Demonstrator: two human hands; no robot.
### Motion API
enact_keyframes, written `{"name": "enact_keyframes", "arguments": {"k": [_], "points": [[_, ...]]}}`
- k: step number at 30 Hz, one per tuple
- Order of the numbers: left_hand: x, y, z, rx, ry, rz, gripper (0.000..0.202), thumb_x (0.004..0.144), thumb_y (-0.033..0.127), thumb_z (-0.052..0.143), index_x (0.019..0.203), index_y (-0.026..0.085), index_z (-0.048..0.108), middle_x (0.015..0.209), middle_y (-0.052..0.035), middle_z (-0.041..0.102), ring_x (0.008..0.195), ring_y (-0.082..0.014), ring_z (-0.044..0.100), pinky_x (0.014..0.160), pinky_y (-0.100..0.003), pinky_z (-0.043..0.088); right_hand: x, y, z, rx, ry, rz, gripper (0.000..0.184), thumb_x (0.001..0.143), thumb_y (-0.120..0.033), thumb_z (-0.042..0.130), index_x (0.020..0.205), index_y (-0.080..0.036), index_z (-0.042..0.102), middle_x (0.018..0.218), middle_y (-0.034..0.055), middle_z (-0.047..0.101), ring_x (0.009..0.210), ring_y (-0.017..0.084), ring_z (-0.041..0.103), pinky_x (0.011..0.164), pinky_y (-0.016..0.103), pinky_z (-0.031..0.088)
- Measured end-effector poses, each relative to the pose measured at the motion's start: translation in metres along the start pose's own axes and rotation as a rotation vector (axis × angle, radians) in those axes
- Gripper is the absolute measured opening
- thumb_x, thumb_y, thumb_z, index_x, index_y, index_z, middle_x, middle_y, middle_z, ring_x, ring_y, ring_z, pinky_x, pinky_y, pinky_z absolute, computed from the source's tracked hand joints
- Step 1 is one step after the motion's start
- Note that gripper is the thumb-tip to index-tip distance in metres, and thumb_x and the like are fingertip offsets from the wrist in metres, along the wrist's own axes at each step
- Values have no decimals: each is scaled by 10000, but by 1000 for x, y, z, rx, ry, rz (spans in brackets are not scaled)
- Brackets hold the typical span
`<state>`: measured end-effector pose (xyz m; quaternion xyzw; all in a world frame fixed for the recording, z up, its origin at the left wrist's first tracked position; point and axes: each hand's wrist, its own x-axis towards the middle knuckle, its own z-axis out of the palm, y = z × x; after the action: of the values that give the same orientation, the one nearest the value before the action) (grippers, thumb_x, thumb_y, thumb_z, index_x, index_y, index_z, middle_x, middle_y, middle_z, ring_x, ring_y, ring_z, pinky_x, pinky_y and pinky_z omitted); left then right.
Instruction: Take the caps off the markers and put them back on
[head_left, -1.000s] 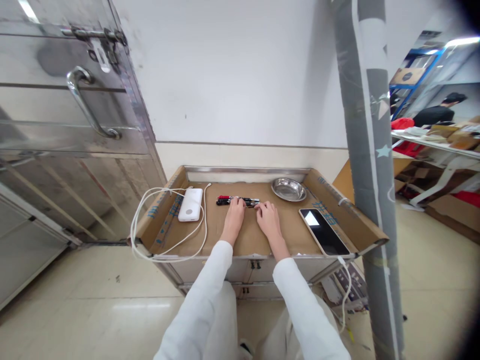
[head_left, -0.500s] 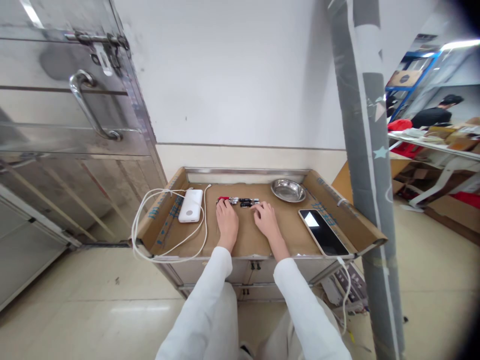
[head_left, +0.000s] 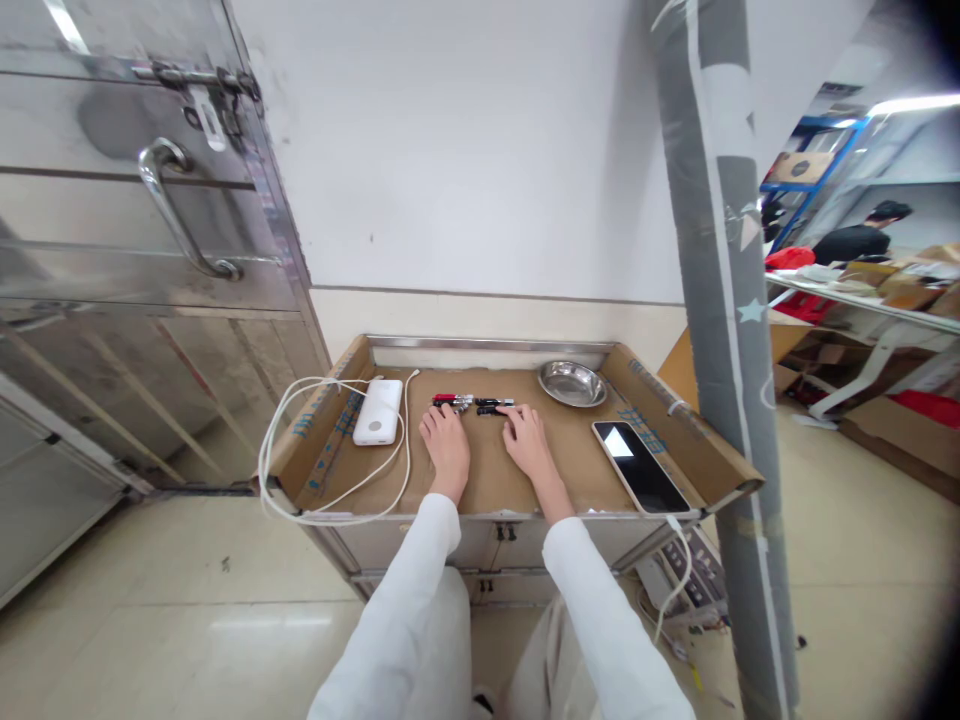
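On the brown cardboard lie slim pen-like pieces, too small to name surely: a red-and-silver one on the left and black ones to its right. My left hand rests palm down with its fingers apart, the tips at the silver parts just below the red piece, covering a bit of them. Palm down too, my right hand has its index finger stretched toward the right end of the black pieces. That fingertip appears to touch them, and the other fingers are partly bent.
A white power bank with a looped white cable is on the left. At right are a round metal dish and a phone on a cable. Cardboard sides edge the cart; a wrapped grey pole stands beside it.
My left hand has drawn back slightly, uncovering more of the red piece. The right hand stays by the black pieces. The whole view has shifted a little.
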<state>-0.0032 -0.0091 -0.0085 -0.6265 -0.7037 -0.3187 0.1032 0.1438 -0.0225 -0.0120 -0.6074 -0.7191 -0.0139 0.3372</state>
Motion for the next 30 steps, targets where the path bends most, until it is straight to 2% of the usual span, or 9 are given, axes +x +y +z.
{"name": "enact_keyframes", "arguments": {"k": [2, 5, 8, 10, 14, 21, 27, 30], "points": [[1, 0, 1, -60, -11, 45, 245, 936, 218, 333, 1011, 107, 538, 984, -170, 561, 964, -288, 534, 840, -464, 438, 1, 1, -1, 62, 43, -5, 448, 831, -136, 416, 1260, -207, 524, 1083, 107, 518, 994, 229, 498, 893, 389, 429], [4, 2, 2, -265, -91, 267, 223, 941, 281, 382, 1021, 147, 541, 987, -116, 544, 906, -228, 559, 815, -387, 470, 1, 0, -3, 183, 76, -59, 517, 826, -137, 429, 1330, -252, 448, 1163, 96, 482, 1065, 213, 494, 947, 382, 427], [5, 5, 2, -496, -200, 492, 190, 927, 304, 439, 1044, 195, 541, 1007, -64, 516, 860, -165, 578, 773, -295, 494, 0, 2, -3, 283, 66, -92, 461, 822, -117, 420, 1245, -262, 531, 1128, 80, 507, 1056, 197, 513, 962, 370, 429], [5, 6, 1, -623, -227, 536, 175, 917, 302, 467, 1050, 211, 536, 1006, -47, 510, 864, -148, 587, 787, -281, 502, 0, 5, 0, 338, 56, -88, 413, 824, -107, 407, 1171, -244, 586, 1067, 76, 536, 1008, 187, 540, 941, 357, 445], [6, 6, -1, -817, -170, 498, 161, 899, 265, 508, 1049, 209, 517, 1004, -43, 547, 924, -148, 595, 861, -301, 501, 0, 11, 7, 401, 38, -96, 399, 837, -113, 402, 1152, -247, 607, 1028, 68, 580, 950, 171, 574, 893, 335, 473], [9, 4, 1, -922, -88, 438, 211, 894, 303, 521, 1081, 206, 506, 1022, -55, 593, 938, -148, 608, 816, -281, 518, 2, 12, 8, 400, 13, -85, 337, 832, -149, 456, 1110, -217, 633, 1076, 88, 651, 1007, 195, 598, 909, 361, 470], [8, 1, -2, -930, -52, 258, 207, 909, 321, 494, 1072, 195, 514, 1026, -58, 603, 893, -135, 606, 816, -279, 507, 1, 9, 6, 463, 3, 10, 325, 837, -201, 458, 1130, -223, 597, 1086, 60, 675, 937, 174, 647, 861, 326, 496], [9, 0, -4, -938, -37, 182, 204, 914, 333, 481, 1049, 186, 520, 1012, -62, 608, 898, -142, 606, 828, -295, 503, 0, 7, 3, 500, -1, 45, 270, 840, -231, 463, 1075, -229, 598, 1049, 46, 686, 900, 173, 658, 836, 317, 503]]}}
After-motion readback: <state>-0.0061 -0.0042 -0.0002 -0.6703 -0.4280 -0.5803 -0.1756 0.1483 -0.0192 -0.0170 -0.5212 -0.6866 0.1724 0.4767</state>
